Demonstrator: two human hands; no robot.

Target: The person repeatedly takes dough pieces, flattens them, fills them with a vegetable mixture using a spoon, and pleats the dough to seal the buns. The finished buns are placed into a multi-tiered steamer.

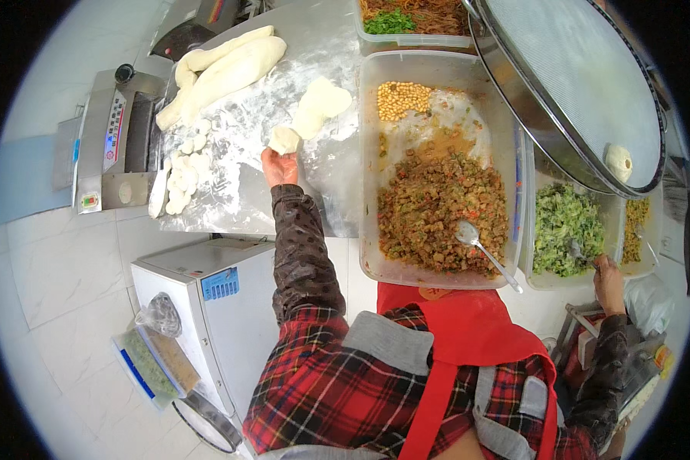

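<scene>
A round, flat dough wrapper (284, 140) lies across the fingers of my left hand (280, 168), palm up over the floured steel table. Just beyond it, several more flattened dough rounds (322, 106) overlap on the table. Far to the right, my right hand (609, 286) grips the handle of a metal spoon (576, 250). The spoon's bowl is in chopped green vegetable filling (563, 224) inside a plastic tub. Between my hands stands a large plastic tub (370, 247) of brown diced filling (437, 201), with a second spoon (489, 253) resting in it.
Long dough pieces (230, 69) and small dough lumps (184, 178) lie on the table's left (253, 195). A dough machine (115, 149) borders it. At upper right, a tilted round steel sieve (569, 75) holds one filled bun (618, 163). A white cabinet (207, 322) stands below.
</scene>
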